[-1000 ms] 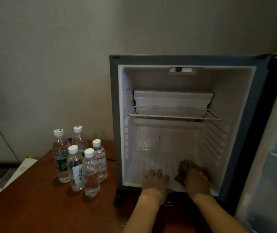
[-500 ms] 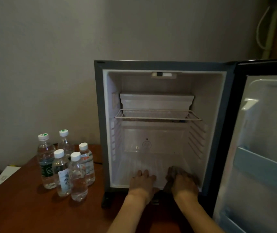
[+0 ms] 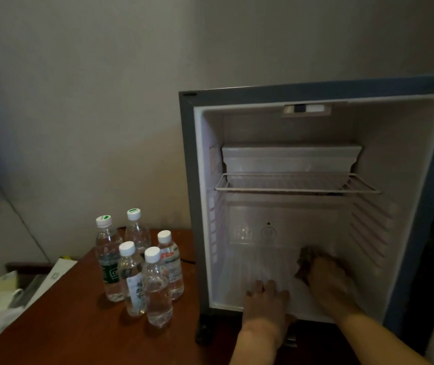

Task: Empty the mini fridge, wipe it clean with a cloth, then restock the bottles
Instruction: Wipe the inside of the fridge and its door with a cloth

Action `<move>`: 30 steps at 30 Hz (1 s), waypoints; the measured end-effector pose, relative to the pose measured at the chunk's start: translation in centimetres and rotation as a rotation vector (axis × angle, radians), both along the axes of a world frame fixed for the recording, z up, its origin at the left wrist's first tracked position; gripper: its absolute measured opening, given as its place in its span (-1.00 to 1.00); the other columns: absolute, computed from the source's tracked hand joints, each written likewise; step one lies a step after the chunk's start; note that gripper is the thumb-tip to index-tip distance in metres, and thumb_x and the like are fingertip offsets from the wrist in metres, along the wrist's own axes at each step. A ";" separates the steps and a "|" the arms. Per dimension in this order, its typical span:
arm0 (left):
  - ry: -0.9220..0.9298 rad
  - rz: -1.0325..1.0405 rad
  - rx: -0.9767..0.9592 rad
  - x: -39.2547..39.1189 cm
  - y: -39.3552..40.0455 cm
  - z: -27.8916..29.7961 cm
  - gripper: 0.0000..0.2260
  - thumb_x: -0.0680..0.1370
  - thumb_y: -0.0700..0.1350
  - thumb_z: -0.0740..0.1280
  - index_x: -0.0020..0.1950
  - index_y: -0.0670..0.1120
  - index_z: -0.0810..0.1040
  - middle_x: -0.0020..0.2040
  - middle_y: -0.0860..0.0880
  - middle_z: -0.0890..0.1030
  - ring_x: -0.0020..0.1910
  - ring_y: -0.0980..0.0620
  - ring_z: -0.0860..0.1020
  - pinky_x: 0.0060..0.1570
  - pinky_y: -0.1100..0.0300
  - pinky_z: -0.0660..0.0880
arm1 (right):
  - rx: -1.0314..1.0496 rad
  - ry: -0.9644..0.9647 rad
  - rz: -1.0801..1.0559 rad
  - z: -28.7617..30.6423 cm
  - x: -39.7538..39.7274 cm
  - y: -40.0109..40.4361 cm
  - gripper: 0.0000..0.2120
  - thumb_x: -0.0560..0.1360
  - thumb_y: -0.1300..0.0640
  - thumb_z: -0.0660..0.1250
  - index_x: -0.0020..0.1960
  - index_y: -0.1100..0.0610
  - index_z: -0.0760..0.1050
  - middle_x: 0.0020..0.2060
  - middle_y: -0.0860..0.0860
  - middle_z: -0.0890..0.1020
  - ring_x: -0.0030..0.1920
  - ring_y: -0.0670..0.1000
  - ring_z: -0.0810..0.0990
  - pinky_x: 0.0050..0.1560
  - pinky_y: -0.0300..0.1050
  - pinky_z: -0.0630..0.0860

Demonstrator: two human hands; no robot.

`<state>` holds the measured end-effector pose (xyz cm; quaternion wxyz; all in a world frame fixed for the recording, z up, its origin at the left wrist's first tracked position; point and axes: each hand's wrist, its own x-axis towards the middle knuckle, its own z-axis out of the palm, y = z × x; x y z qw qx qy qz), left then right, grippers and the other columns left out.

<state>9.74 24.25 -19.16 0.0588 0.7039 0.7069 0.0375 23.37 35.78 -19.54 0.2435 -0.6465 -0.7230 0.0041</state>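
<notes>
Bottles: label writing too blurred.

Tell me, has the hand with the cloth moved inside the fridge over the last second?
Yes. The right hand with the cloth has slid deeper along the fridge floor, away from the front lip and toward the back wall.

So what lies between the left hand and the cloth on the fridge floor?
Nothing: in the head view only bare white fridge floor separates the left hand from the cloth under the right hand.
</notes>
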 end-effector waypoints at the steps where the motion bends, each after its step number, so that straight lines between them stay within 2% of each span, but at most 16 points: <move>1: 0.000 -0.001 0.002 0.0 -0.1 0.0 -0.56 0.62 0.11 0.30 0.46 0.02 0.37 0.39 -0.17 0.29 0.41 -0.27 0.24 0.33 -0.18 0.30 | 0.013 -0.014 0.017 -0.1 0.1 0.2 -0.67 0.54 -0.12 0.30 0.20 0.03 0.57 0.17 0.01 0.62 0.16 0.05 0.60 0.22 -0.15 0.46; 6: 0.012 0.002 -0.043 0.2 -0.3 0.8 -0.54 0.63 0.12 0.28 0.50 0.02 0.34 0.42 -0.17 0.28 0.43 -0.27 0.22 0.35 -0.21 0.30 | 0.002 0.050 0.081 -0.7 1.1 -1.8 -0.64 0.54 -0.15 0.34 0.20 0.07 0.58 0.13 0.04 0.64 0.10 0.04 0.61 0.13 -0.18 0.47; 9: 0.023 -0.002 -0.048 0.3 -0.5 0.9 -0.53 0.64 0.13 0.25 0.52 0.02 0.32 0.45 -0.16 0.28 0.44 -0.26 0.23 0.37 -0.18 0.30 | -0.099 0.046 0.082 -1.4 1.8 -3.6 -0.56 0.55 -0.20 0.31 0.28 0.07 0.55 0.22 0.02 0.59 0.17 0.00 0.56 0.26 -0.20 0.42; 11: 0.031 0.002 -0.034 0.3 -0.6 0.7 -0.53 0.64 0.14 0.25 0.52 0.04 0.33 0.45 -0.15 0.30 0.43 -0.24 0.25 0.38 -0.14 0.32 | -0.155 0.055 0.078 -2.2 2.1 -4.6 -0.53 0.53 -0.25 0.29 0.31 0.00 0.52 0.29 0.00 0.54 0.25 0.01 0.52 0.33 -0.11 0.41; 13: 0.050 0.009 -0.025 0.3 -0.6 0.7 -0.53 0.64 0.16 0.24 0.52 0.05 0.32 0.43 -0.14 0.32 0.41 -0.22 0.28 0.37 -0.12 0.33 | -0.162 0.016 0.010 -2.5 2.8 -5.9 -0.60 0.55 -0.16 0.26 0.33 -0.03 0.50 0.32 0.01 0.51 0.28 0.03 0.49 0.33 -0.01 0.43; 16: 0.052 0.014 -0.013 0.3 -0.7 0.7 -0.53 0.64 0.17 0.23 0.52 0.06 0.32 0.43 -0.12 0.32 0.40 -0.20 0.29 0.38 -0.08 0.33 | -0.093 0.038 -0.014 -3.1 3.6 -8.3 -0.73 0.63 0.07 0.15 0.28 0.04 0.50 0.27 0.07 0.52 0.26 0.07 0.47 0.24 -0.05 0.39; 18: 0.052 0.011 -0.014 0.4 -0.8 0.8 -0.53 0.65 0.17 0.22 0.53 0.06 0.31 0.44 -0.12 0.32 0.42 -0.19 0.28 0.39 -0.07 0.33 | -0.043 0.034 0.016 -3.8 3.9 -8.9 -0.73 0.65 0.11 0.13 0.26 0.08 0.51 0.24 0.08 0.52 0.24 0.09 0.47 0.21 -0.06 0.38; 21: 0.061 0.013 -0.018 0.4 -1.0 0.9 -0.53 0.65 0.17 0.21 0.53 0.07 0.30 0.44 -0.11 0.31 0.42 -0.18 0.28 0.38 -0.07 0.33 | -0.104 0.009 0.008 -3.1 3.6 -7.9 -0.69 0.64 0.15 0.13 0.34 0.08 0.47 0.32 0.05 0.50 0.30 0.04 0.47 0.34 -0.12 0.37; 24: 0.082 0.016 -0.010 0.5 -1.0 0.9 -0.54 0.65 0.18 0.21 0.52 0.08 0.30 0.42 -0.10 0.33 0.40 -0.17 0.29 0.34 -0.06 0.36 | -0.140 0.015 -0.038 -2.0 3.0 -6.6 -0.62 0.62 0.16 0.16 0.43 0.11 0.38 0.36 0.08 0.47 0.33 0.09 0.47 0.35 -0.04 0.41; 27: 0.084 0.020 -0.014 0.5 -1.1 0.9 -0.53 0.65 0.19 0.20 0.53 0.09 0.29 0.41 -0.09 0.33 0.40 -0.16 0.29 0.31 -0.07 0.37 | -0.155 -0.013 -0.042 -1.2 2.2 -5.7 -0.68 0.62 0.10 0.21 0.34 0.15 0.45 0.27 0.09 0.54 0.23 0.09 0.53 0.27 -0.01 0.46; 30: 0.080 0.023 -0.001 0.5 -1.3 1.0 -0.52 0.65 0.19 0.20 0.54 0.07 0.29 0.41 -0.09 0.32 0.40 -0.17 0.28 0.31 -0.08 0.35 | -0.081 0.012 0.013 -0.9 1.7 -4.1 -0.77 0.61 0.08 0.26 0.19 0.16 0.55 0.16 0.09 0.61 0.12 0.06 0.59 0.18 -0.10 0.51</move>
